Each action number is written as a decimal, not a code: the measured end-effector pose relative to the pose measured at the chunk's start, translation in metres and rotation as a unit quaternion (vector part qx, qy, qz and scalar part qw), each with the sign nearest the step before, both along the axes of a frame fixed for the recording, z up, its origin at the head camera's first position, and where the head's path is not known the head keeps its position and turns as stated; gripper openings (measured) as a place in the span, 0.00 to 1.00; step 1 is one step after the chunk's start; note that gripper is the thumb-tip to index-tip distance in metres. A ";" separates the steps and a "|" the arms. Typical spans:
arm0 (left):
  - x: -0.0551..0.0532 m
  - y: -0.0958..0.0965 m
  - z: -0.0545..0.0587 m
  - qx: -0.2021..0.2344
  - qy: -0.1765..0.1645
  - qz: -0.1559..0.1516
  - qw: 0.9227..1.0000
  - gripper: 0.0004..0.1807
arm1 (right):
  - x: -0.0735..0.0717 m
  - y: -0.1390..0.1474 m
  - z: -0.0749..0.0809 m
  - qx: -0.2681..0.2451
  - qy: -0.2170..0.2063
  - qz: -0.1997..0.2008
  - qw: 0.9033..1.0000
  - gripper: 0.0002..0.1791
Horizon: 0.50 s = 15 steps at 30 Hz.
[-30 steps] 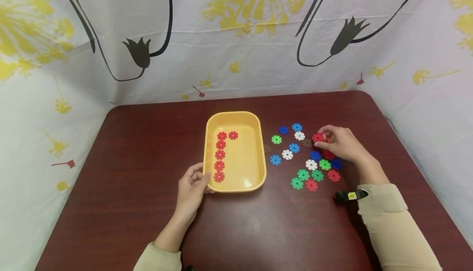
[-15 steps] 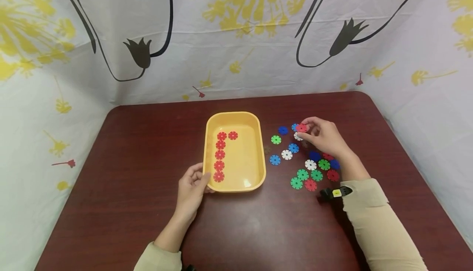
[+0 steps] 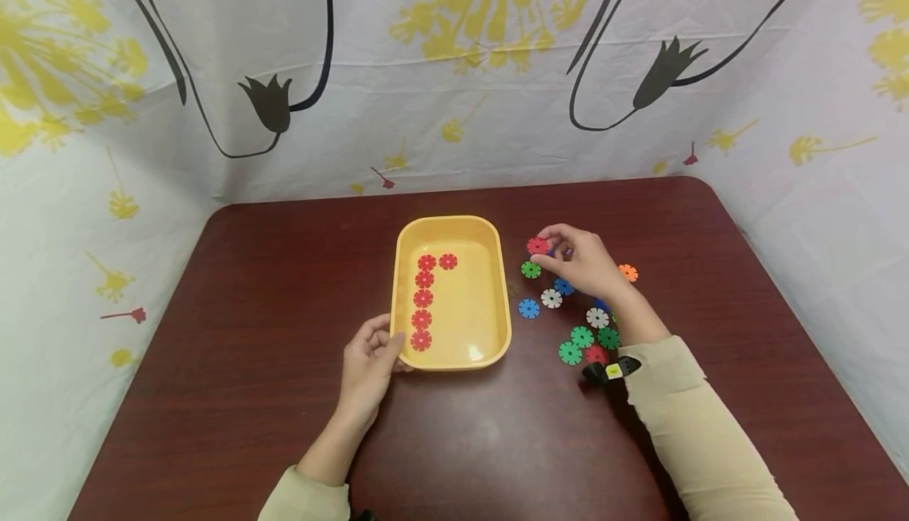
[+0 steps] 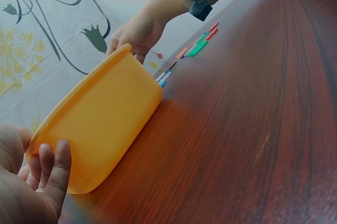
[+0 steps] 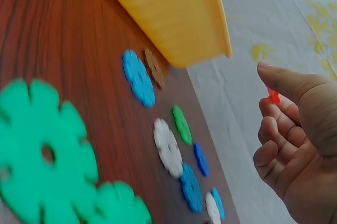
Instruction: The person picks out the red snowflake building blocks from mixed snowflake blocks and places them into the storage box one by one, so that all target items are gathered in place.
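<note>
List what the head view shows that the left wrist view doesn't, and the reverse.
Only the head view: six red discs inside the tray, and the red disc held in the right hand.
Only the left wrist view: the broad outer wall of the tray.
Both: the tray, the left hand gripping its edge, the right hand, loose discs on the table, a black band, and the printed cloth.

Tray solid yellow; inner discs and held disc red. Loose discs: green, blue, white, orange, brown, red. Table red-brown woodgrain; backdrop white (yellow, dark-grey and red floral print).
</note>
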<state>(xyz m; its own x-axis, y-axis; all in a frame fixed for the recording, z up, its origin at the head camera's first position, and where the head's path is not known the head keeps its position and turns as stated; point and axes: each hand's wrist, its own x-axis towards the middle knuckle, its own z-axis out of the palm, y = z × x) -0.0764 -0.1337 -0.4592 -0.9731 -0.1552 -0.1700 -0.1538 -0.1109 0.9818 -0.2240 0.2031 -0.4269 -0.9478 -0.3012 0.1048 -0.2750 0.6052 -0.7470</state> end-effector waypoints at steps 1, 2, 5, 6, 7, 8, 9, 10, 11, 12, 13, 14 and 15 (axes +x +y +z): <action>0.000 0.000 0.000 0.000 -0.002 -0.001 1.000 0.21 | 0.000 -0.003 0.000 -0.004 0.000 0.005 1.000 0.22; 0.000 -0.001 0.000 0.001 -0.004 -0.001 1.000 0.21 | 0.000 -0.006 0.001 -0.006 -0.001 0.009 1.000 0.21; 0.000 -0.001 -0.001 0.000 -0.006 -0.002 1.000 0.21 | -0.001 -0.016 0.000 -0.012 0.007 0.022 1.000 0.20; 0.000 -0.001 -0.001 0.000 -0.006 -0.002 1.000 0.21 | -0.001 -0.020 0.000 -0.014 0.010 0.026 1.000 0.20; 0.000 -0.001 -0.001 0.000 -0.005 -0.002 1.000 0.21 | -0.002 -0.023 0.000 -0.017 0.012 0.029 0.999 0.20; 0.000 -0.001 -0.002 0.000 -0.005 -0.002 1.000 0.21 | -0.002 -0.027 0.000 -0.020 0.014 0.032 0.999 0.20; 0.000 -0.001 -0.002 0.001 -0.004 -0.002 1.000 0.21 | -0.002 -0.031 0.000 -0.025 0.017 0.037 0.999 0.20; 0.000 -0.001 -0.002 0.001 -0.004 -0.002 1.000 0.21 | -0.002 -0.034 0.000 -0.028 0.019 0.041 0.999 0.20; 0.000 -0.001 -0.002 0.002 -0.004 -0.002 1.000 0.21 | -0.003 -0.037 0.000 -0.032 0.020 0.045 0.998 0.20; 0.000 -0.001 -0.002 0.003 -0.004 -0.001 1.000 0.21 | -0.003 -0.041 0.001 -0.035 0.021 0.050 0.998 0.20; 0.000 -0.001 -0.002 0.003 -0.004 -0.002 1.000 0.21 | -0.003 -0.044 0.001 -0.038 0.022 0.054 0.998 0.19; 0.000 -0.001 -0.002 0.003 -0.004 -0.002 1.000 0.21 | -0.004 -0.047 0.001 -0.041 0.023 0.058 0.997 0.19; 0.000 -0.001 -0.002 0.003 -0.004 -0.002 1.000 0.21 | -0.004 -0.051 0.002 -0.042 0.025 0.062 0.997 0.19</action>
<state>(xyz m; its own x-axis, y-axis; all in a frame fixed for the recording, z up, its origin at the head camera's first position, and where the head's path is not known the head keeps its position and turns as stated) -0.0764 -0.1347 -0.4611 -0.9723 -0.1504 -0.1788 -0.1622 -0.1162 0.9799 -0.2280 0.1525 -0.4253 -0.8968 -0.4035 0.1814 -0.3823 0.5007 -0.7766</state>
